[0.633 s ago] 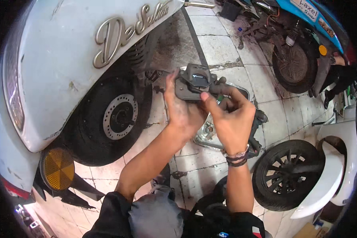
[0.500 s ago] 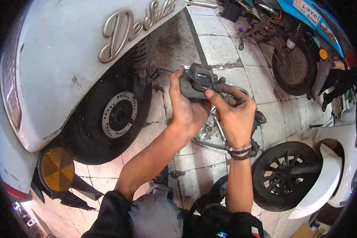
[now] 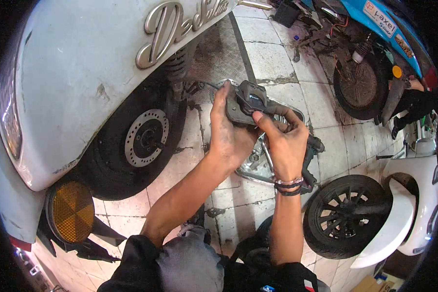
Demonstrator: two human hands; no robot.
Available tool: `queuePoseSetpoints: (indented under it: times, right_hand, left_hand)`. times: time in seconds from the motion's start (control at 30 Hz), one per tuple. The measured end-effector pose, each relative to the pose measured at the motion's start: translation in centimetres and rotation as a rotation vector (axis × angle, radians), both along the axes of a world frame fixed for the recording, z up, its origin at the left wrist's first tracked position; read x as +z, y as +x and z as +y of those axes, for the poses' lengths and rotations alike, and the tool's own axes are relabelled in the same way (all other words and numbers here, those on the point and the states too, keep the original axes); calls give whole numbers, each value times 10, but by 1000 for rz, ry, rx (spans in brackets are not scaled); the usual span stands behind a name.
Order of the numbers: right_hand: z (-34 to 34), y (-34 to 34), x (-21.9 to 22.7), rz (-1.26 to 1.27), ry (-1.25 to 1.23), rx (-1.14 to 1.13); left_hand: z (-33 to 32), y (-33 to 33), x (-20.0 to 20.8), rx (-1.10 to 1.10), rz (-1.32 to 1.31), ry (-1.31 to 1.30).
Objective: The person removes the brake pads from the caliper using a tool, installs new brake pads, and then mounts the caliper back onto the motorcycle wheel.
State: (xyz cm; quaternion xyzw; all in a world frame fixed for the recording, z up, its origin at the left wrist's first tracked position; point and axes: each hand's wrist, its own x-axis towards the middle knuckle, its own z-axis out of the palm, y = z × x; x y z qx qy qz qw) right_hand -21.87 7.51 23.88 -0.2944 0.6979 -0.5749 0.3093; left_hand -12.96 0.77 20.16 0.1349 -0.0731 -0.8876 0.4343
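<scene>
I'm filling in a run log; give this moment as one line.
left hand: holds dark caliper-like part; right hand: thumb at its edge; below: metal tray; at left: black wheel

Black short-sleeved top (image 3: 136, 265), small blue-and-white mark (image 3: 266, 288) on its front, white-and-red patch (image 3: 308, 284) by the right sleeve (image 3: 292, 273), thin bracelets (image 3: 288, 186), dark and pale, stacked on the right wrist (image 3: 287, 173), faded grey cloth (image 3: 190, 267) at the lap
</scene>
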Motion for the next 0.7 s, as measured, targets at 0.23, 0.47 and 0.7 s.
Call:
queuePoseSetpoints:
  times: [0.23,0.47,0.7]
  right_hand:
    - [5,3,-29,392,-86,7]
    - [15,10,-46,514,-318,164]
    - [38,2,-77,24,54,117]
  left_hand:
    - [22,36,-8,4,-47,-317]
    - [35,60,-33,120,-622,-441]
    - [38,85,-53,236,-704,-542]
